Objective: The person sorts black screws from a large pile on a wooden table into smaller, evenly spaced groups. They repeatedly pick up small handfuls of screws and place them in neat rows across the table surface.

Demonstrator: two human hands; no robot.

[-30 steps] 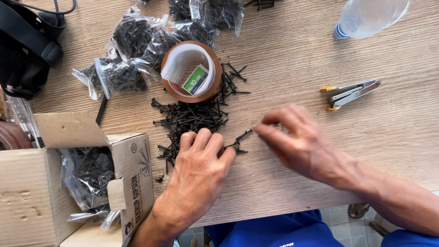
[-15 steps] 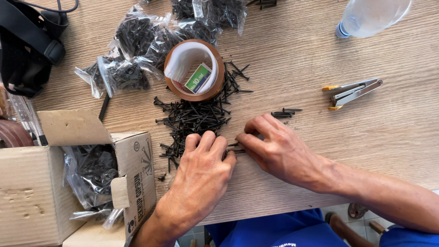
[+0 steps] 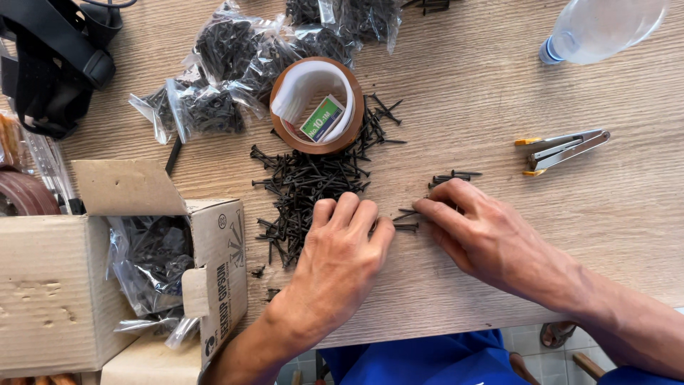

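Note:
A loose pile of black screws (image 3: 306,185) lies on the wooden table (image 3: 499,93) below a brown tape roll (image 3: 318,105). My left hand (image 3: 340,258) rests palm down on the pile's lower right edge, its fingers over some screws. My right hand (image 3: 484,235) lies just to the right, fingertips touching a few screws (image 3: 406,219) between the two hands. A small aligned group of screws (image 3: 452,176) sits just above my right hand's fingers. Whether either hand grips screws is hidden.
Several clear bags of black screws (image 3: 235,64) lie at the back. An open cardboard box (image 3: 107,271) with bagged screws stands at left. A metal stapler-like tool (image 3: 563,148) lies at right, a plastic bottle (image 3: 605,25) at top right, a black strap (image 3: 50,64) at top left.
My right hand slid left to meet my left hand, leaving a small group of screws on the table, then drew back slightly right. My left hand stayed on the pile.

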